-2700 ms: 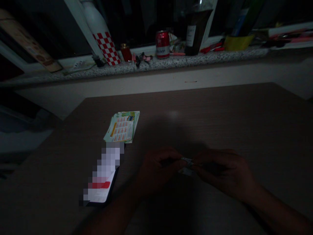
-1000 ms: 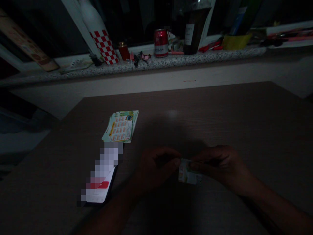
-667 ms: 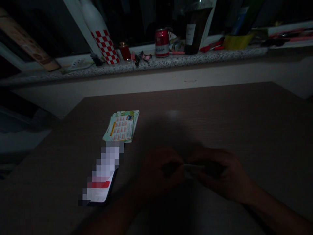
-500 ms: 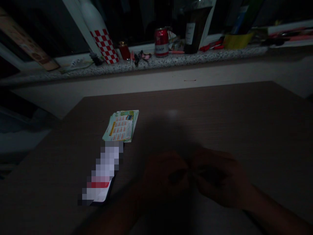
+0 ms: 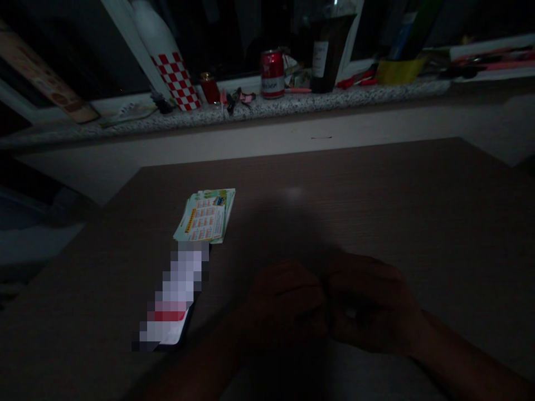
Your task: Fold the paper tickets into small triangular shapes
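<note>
Both hands meet in deep shadow over the brown table (image 5: 368,178). My left hand (image 5: 286,301) is closed, its fingers curled and its knuckles against the other hand. My right hand (image 5: 370,303) is closed too, thumb and fingertips pressed together. A small pale bit (image 5: 351,313) shows between the right fingers; it is too dark to name. Whatever the left fingers hold is hidden. To the left of the hands lies a phone (image 5: 178,295) with a lit, blurred screen. Just beyond it sits a stack of printed cards (image 5: 204,216) with calendar-like grids.
Behind the table runs a speckled stone sill (image 5: 267,108). On it stand a red-and-white checkered bottle (image 5: 175,78), a red can (image 5: 272,75), a dark pouch (image 5: 328,58), a yellow container (image 5: 399,71) and a small red bottle (image 5: 209,88).
My hands have drawn closer, and the fingers have curled in more tightly. The gap once visible inside the left hand's grip has closed. Cards and phone stay in place.
</note>
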`<act>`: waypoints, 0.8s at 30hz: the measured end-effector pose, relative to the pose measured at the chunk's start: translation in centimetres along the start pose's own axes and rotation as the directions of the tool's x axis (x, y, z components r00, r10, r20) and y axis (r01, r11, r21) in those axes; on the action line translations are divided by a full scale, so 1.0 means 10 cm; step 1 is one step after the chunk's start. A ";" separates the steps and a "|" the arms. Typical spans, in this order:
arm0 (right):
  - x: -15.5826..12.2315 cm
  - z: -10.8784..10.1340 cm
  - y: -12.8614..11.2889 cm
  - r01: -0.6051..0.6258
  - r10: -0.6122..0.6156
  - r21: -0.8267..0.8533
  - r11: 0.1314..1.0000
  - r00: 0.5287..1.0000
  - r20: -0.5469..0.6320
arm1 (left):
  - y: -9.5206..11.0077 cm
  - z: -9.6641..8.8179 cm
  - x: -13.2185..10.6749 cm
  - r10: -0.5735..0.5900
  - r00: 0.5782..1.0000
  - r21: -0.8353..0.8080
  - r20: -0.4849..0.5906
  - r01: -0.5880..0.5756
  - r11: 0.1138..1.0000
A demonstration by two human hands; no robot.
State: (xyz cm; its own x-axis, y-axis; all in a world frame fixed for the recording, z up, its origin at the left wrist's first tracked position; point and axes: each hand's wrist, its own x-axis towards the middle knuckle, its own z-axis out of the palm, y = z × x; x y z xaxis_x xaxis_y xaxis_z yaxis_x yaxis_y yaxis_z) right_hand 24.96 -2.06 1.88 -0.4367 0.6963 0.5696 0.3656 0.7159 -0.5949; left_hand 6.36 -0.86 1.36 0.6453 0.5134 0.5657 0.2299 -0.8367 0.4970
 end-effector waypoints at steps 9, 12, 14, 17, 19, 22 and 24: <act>-0.09 -0.09 0.11 -0.014 0.012 -0.023 1.000 0.996 -0.093 | 0.03 -0.13 0.04 -0.027 0.988 0.052 -0.152 0.035 0.998; -0.09 -0.15 0.16 -0.068 0.065 -0.025 0.997 0.992 -0.108 | 0.01 -0.19 0.02 -0.086 0.983 0.046 -0.164 0.095 0.994; -0.08 -0.19 0.18 -0.098 0.099 0.012 0.995 0.986 -0.135 | 0.00 -0.23 0.00 -0.159 0.956 0.033 -0.245 0.173 0.984; -0.07 -0.19 0.19 -0.156 0.168 0.090 0.984 0.975 -0.145 | -0.01 -0.25 -0.03 -0.285 0.893 -0.035 -0.348 0.291 0.956; -0.06 -0.14 0.17 -0.202 0.214 0.110 0.973 0.971 -0.110 | -0.02 -0.22 -0.03 -0.404 0.849 -0.139 -0.340 0.380 0.915; -0.07 -0.06 0.14 -0.231 0.247 0.132 0.964 0.962 -0.116 | -0.02 -0.14 -0.03 -0.521 0.808 -0.286 -0.276 0.448 0.847; -0.07 -0.04 0.13 -0.252 0.272 0.143 0.957 0.952 -0.139 | -0.03 -0.09 -0.03 -0.573 0.788 -0.345 -0.225 0.486 0.803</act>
State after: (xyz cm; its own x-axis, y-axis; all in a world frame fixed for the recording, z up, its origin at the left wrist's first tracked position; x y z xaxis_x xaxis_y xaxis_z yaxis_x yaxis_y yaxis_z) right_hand 26.08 -1.60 0.88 -0.2017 0.8649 0.4596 0.3422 0.5019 -0.7944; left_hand 5.42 -0.54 1.64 0.2127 0.9271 0.3086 0.2467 -0.3566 0.9011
